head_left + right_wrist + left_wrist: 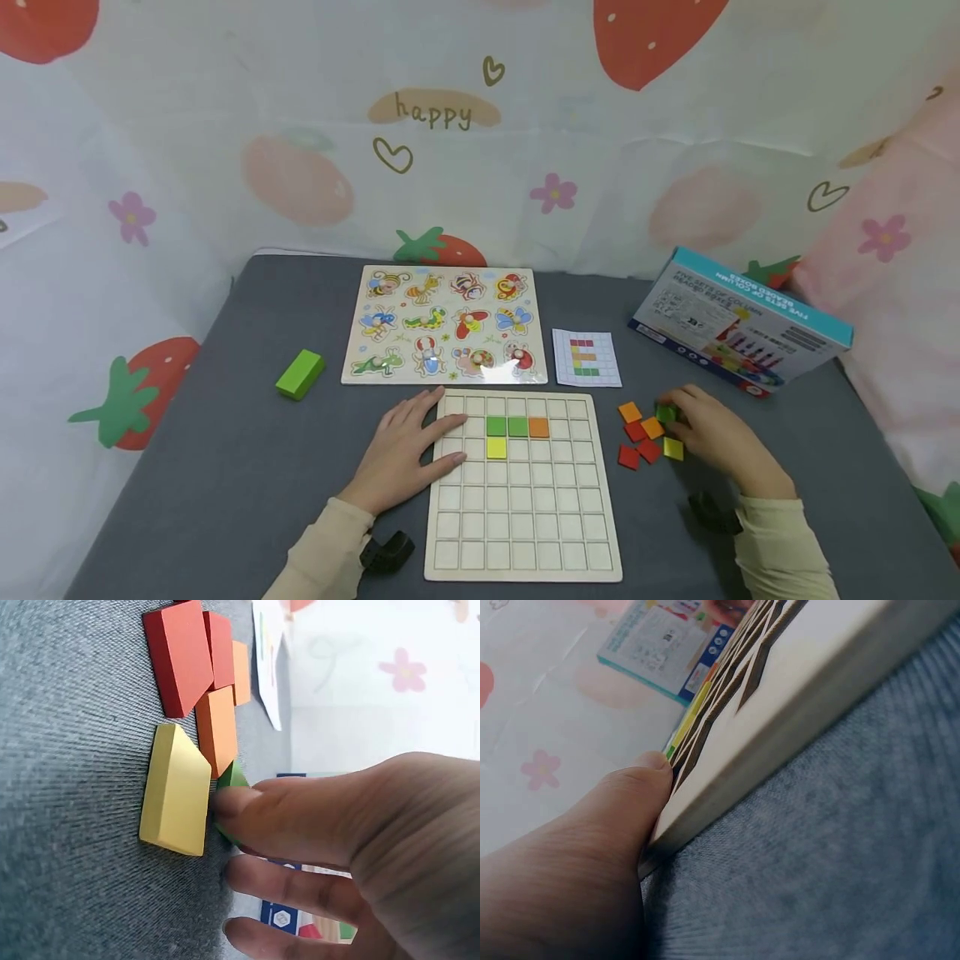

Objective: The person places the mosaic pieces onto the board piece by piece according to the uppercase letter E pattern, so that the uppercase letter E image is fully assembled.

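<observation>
My left hand (pixel 401 454) rests on the left edge of a wooden grid board (pixel 525 575), thumb (pixel 641 780) and fingers spread over its rim. In the board's second row sit two green tiles (pixel 496 426) and an orange tile (pixel 538 427); below the left green one is a yellow tile (pixel 497 447). To the right of the board, my right hand (pixel 716 442) pinches a green square tile (pixel 234 774) between thumb and index finger, partly hidden by the thumb. Close beside it lie a loose yellow tile (pixel 176 795), orange tiles (pixel 216 731) and red tiles (pixel 180 660).
Behind the board lies an insect puzzle board (pixel 450 377). A pattern card (pixel 587 358) with a coloured grid sits right of that. A tilted box (pixel 742 321) stands at the back right, a green block (pixel 301 375) at the left. A printed cloth (pixel 465 192) hangs behind the table.
</observation>
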`<state>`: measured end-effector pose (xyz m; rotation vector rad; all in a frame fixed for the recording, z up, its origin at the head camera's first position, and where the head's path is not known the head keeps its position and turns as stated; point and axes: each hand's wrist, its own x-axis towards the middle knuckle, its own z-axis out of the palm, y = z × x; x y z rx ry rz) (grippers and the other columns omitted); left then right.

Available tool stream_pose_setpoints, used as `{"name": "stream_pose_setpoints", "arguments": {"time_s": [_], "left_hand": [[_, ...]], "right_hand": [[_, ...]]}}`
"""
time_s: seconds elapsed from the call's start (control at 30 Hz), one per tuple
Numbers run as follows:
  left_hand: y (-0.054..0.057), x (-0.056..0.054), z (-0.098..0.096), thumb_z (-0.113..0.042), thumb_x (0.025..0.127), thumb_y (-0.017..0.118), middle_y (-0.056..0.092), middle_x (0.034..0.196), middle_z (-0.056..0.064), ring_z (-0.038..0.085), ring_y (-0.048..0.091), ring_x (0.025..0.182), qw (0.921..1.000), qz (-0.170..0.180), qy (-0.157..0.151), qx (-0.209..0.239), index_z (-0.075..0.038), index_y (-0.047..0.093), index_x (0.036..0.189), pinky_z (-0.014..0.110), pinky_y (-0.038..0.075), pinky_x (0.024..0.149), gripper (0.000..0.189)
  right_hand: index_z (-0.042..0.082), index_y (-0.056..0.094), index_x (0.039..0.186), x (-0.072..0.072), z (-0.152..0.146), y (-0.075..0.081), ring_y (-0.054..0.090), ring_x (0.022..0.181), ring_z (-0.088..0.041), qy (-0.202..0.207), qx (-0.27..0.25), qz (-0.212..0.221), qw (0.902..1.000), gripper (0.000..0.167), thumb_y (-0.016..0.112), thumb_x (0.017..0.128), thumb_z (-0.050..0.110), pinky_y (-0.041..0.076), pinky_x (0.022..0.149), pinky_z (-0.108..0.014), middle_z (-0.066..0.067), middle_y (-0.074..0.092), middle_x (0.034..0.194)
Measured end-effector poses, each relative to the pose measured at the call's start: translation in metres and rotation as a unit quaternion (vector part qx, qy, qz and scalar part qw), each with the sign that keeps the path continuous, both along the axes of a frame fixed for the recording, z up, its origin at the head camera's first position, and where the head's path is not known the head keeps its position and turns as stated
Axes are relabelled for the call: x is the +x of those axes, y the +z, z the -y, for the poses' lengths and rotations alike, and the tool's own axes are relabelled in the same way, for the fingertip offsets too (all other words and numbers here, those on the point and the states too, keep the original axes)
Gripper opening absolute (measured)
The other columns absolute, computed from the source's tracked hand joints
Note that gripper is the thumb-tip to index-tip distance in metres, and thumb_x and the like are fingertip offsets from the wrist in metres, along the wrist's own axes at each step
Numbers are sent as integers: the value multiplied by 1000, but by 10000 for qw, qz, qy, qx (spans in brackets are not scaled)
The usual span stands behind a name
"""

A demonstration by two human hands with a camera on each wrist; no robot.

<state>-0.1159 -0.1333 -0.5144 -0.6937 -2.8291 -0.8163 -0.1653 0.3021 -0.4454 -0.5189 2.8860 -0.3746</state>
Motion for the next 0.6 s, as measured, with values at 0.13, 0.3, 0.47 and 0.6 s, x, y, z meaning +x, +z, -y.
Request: {"name": "stream_pose_setpoints", "arguments": {"time_s": [0.13,0.3,0.47,0.6], "left_hand": [[0,0,0,-58,90,56,28,156,3,27,25,143,9999,113,-5,-42,-37,51,138,53,22,114,53],[0,-1,0,-59,90,54,27,157,2,25,23,144,9997,202,15,-138,-38,49,139,52,21,115,53],[1,-1,0,-59,90,55,27,157,2,26,23,144,9997,184,5,-142,-38,49,139,53,21,115,53],[0,-1,0,-59,90,55,27,157,2,25,24,144,9997,178,16,-152,-38,49,139,53,21,115,53]], "right_hand": [[-1,61,115,2,-1,-1,58,90,-23,-82,-15,46,10000,27,67,89,6,53,80,-48,-13,58,106],[-1,60,114,4,-3,-2,58,89,-23,-187,-112,119,9997,27,66,89,7,53,78,-46,-14,57,107],[2,58,112,6,1,3,57,88,-22,-280,-140,51,9995,24,65,90,8,54,78,-47,-15,56,109],[4,59,107,7,14,11,56,86,-20,-243,-89,-110,9996,19,67,90,10,54,77,-45,-12,56,107]]}}
